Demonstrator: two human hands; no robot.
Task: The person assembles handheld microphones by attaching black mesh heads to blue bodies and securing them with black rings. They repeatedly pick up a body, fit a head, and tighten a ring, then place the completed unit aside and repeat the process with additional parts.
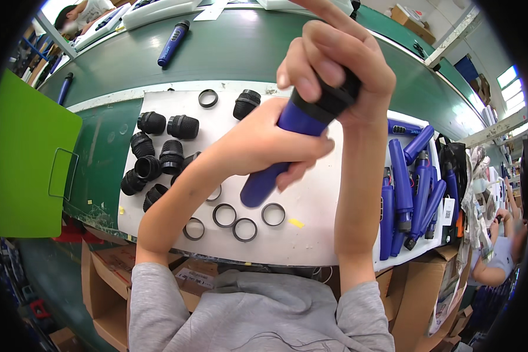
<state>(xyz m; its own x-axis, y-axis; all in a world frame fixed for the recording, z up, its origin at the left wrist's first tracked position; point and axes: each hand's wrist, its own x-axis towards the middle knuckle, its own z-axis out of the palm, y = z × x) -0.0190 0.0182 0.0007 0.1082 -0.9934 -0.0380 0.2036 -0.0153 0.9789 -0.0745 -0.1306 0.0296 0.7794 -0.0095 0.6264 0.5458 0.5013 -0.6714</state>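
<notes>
A blue handheld microphone (258, 186) slants above the worktop, its blue end low and its black head up to the right. Wrapped round the blue handle is my left hand (278, 141). My right hand (358, 64) grips the black head (334, 100) from above, index finger stretched upward; its fingers hide part of the head. Below the microphone, several black rings (224, 215) lie on the white sheet (299, 246). To the left sits a cluster of black microphone grilles (171, 156). One more grille (247, 104) and a ring (207, 98) lie farther back.
A white tray (413, 252) of blue microphone handles (400, 182) stands at right. Behind the worktop, a green conveyor (234, 47) carries a blue microphone (173, 43). A green panel (29, 158) stands at left. Cardboard boxes (416, 293) are below. Other people are at far left and right.
</notes>
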